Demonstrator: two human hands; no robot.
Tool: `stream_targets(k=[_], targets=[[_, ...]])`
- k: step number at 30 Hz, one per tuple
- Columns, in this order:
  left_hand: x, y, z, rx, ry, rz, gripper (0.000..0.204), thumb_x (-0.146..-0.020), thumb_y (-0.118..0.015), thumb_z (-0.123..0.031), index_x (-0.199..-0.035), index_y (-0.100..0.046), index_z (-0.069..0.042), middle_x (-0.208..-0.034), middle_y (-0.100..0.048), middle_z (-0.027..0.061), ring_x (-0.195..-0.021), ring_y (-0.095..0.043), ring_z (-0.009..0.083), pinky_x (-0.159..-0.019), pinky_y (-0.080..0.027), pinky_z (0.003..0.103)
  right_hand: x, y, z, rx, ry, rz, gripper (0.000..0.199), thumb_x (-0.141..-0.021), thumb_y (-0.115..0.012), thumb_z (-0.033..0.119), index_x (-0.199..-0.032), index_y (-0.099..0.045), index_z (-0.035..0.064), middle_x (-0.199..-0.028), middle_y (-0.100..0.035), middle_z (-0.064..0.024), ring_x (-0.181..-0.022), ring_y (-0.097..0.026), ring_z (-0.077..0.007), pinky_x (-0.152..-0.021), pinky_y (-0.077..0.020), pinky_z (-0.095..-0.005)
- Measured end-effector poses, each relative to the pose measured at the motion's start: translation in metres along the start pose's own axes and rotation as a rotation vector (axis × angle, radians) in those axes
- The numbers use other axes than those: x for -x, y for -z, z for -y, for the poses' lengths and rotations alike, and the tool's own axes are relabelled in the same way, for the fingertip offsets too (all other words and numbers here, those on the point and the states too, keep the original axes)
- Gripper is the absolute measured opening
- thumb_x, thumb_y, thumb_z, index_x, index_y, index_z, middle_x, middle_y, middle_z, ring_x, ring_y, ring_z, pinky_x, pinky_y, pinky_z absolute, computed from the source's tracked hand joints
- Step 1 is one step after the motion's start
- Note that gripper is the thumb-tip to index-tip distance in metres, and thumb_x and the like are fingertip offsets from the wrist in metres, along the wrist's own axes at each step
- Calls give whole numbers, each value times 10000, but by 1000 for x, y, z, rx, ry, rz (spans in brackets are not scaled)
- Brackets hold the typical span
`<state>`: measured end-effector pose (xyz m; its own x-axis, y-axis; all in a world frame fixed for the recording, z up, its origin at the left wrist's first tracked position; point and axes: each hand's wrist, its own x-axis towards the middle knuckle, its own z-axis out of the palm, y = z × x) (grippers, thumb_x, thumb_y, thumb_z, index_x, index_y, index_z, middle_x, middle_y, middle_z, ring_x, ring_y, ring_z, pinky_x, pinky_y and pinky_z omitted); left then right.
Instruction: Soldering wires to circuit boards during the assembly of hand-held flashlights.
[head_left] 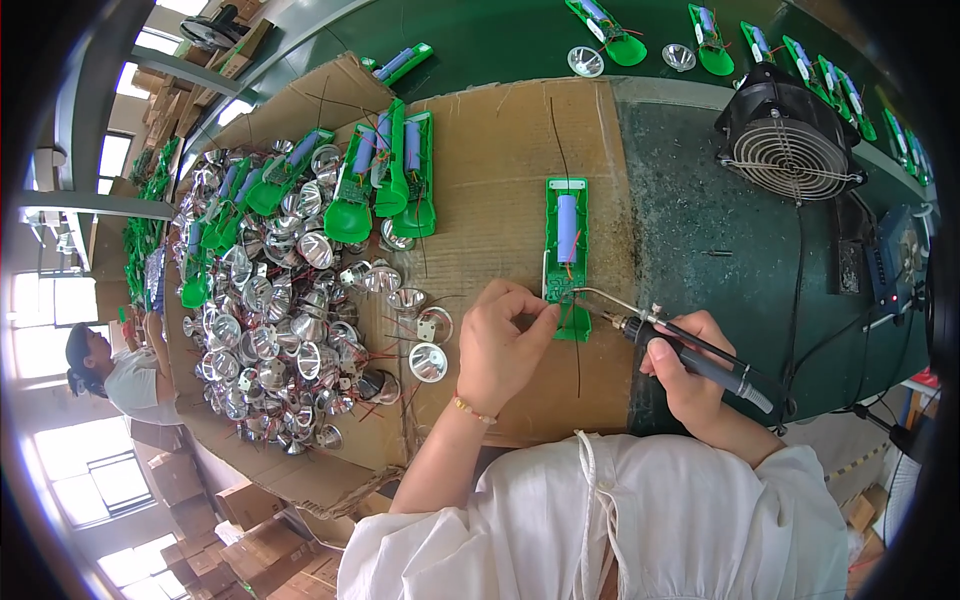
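Note:
A green plastic lamp housing [551, 235] lies lengthwise on the brown cardboard in front of me. In it are a blue cylindrical battery [567, 228] and a green circuit board [562, 291]; dark wires stick out at both ends. My left hand [500, 335] pinches thumb and forefinger together at the board's left edge, and whatever is between the fingertips is too small to make out. In my right hand [690, 370] is a soldering iron [700, 362] with a thin curved metal tube [605, 300] attached. The iron's tip and the tube's end reach the board from the right.
Silver reflector cups [290, 320] with red wires fill a cardboard box on the left, green housings [349, 215] on top. A black fan [790, 155] and a soldering station [900, 255] stand right. More housings [711, 50] line the far edge. Another person [135, 370] sits far left.

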<state>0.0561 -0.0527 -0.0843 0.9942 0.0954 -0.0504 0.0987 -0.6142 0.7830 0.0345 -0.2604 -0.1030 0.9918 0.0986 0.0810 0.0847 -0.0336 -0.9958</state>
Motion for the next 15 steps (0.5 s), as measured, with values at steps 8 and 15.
stream_targets(k=[8,15], targets=[[-1,0,1,19,-3,17,107,-706,-665,-128,-710,-645,-23,-743,-561,68,-565,-541,165,-518,-417,263,1,-3,3,-36,-53,-63,169,-791,-616,97,-829,-493,-13,-598,-571,-45,-526,-543,-73,-487,-447,-217],[-2,2,2,1,11,35,118,-708,-666,-134,-713,-644,-18,-750,-566,73,-582,-556,162,-531,-427,268,1,5,5,-170,-12,-119,143,-812,-579,62,-863,-487,-35,-671,-554,-82,-545,-541,-99,-488,-461,-231]])
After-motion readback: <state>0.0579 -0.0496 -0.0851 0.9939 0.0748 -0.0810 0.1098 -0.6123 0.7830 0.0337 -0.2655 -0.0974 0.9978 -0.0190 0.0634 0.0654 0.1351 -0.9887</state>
